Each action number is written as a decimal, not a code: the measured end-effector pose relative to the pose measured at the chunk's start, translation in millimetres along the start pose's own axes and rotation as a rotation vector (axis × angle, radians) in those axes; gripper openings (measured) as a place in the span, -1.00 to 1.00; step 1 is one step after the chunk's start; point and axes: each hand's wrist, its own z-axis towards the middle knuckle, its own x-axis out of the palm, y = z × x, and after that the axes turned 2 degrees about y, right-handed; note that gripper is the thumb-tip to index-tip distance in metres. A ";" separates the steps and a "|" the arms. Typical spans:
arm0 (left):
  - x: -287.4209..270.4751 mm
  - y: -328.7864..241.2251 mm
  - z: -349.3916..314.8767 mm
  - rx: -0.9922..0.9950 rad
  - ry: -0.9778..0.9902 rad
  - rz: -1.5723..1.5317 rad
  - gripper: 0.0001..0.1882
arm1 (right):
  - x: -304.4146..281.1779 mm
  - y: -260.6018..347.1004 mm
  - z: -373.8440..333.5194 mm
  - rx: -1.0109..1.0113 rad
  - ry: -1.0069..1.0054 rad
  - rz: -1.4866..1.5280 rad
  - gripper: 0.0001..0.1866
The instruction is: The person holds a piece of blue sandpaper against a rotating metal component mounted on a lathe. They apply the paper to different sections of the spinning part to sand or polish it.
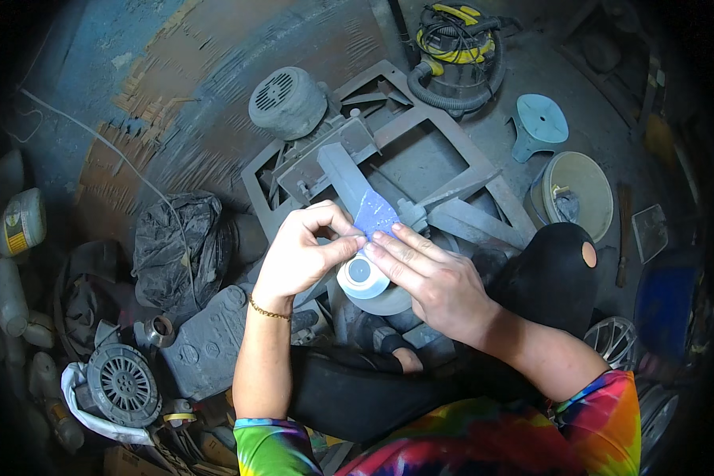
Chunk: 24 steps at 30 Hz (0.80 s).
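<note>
Both hands meet in the middle, over a blue-purple speckled sheet (378, 213) that narrows toward my fingers. My left hand (313, 247) is closed, pinching the sheet's near left edge between thumb and fingertips. Long fingers of my right hand (432, 274) press on the sheet's right edge; its thumb is hidden. Just under the fingertips is a white round piece (361, 274) with a grey disc in its centre. A wider pale disc (385, 303) shows partly below it. What supports the round piece cannot be made out.
Beyond my hands stands a dusty metal frame (500, 208) with an electric motor (289, 103). A vacuum cleaner (456, 59), blue stool (541, 127) and bucket (583, 194) stand at the far right. A black bag (178, 250) and a round grille (124, 383) lie left.
</note>
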 end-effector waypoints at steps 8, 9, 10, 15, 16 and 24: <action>1.1 1.8 2.4 -0.008 0.002 -0.008 -0.89 | 2.2 -2.6 -0.7 0.008 0.000 0.011 -0.39; 1.6 2.3 3.0 -0.011 0.002 -0.019 -0.89 | 2.2 -3.2 -0.7 0.005 -0.006 0.011 -0.40; 1.8 2.5 3.2 -0.015 0.001 -0.028 -0.89 | 2.0 -3.0 -0.6 0.005 -0.006 0.011 -0.40; 2.2 0.9 4.6 -0.015 0.001 -0.008 -0.89 | 1.8 -3.1 -0.9 0.020 0.007 0.012 -0.39; 2.4 1.2 4.7 -0.024 0.001 -0.020 -0.89 | 1.7 -3.3 -0.7 0.020 0.008 0.012 -0.39; -1.6 7.5 7.4 -0.029 0.005 -0.014 -0.90 | 2.4 -5.2 2.3 0.011 0.003 -0.003 -0.35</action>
